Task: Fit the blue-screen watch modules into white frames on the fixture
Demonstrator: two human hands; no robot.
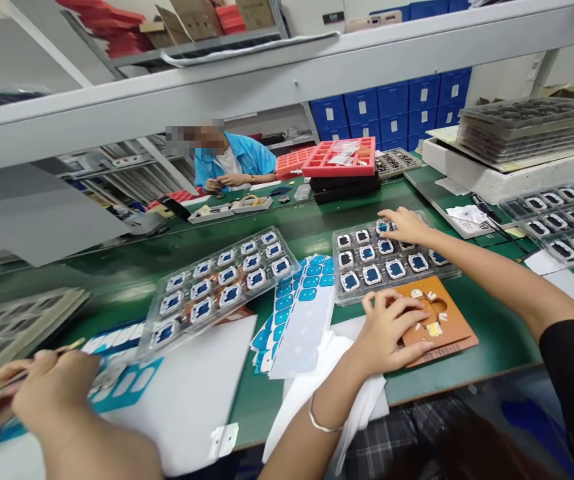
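My left hand [391,330], below a thin bangle, lies with fingers spread on an orange fixture [449,307]. That fixture has a shaped recess with small white and yellowish pieces around it. My right hand [407,227] reaches over the far side of a clear plastic tray [341,293], with thumb and forefinger closed around a white-framed blue part [382,227]. Rows of similar parts, some blue and some black in the middle, fill the tray. Left of it lie sheets of blue adhesive film pieces [307,300]. A white cloth [329,373] is under my left forearm.
A second clear tray of parts [227,280] stands to the left. At the lower left are a co-worker's hands [41,393], blurred. Another person [229,160] sits across the bench. A red foam tray [341,158] and stacked trays [527,130] stand farther back.
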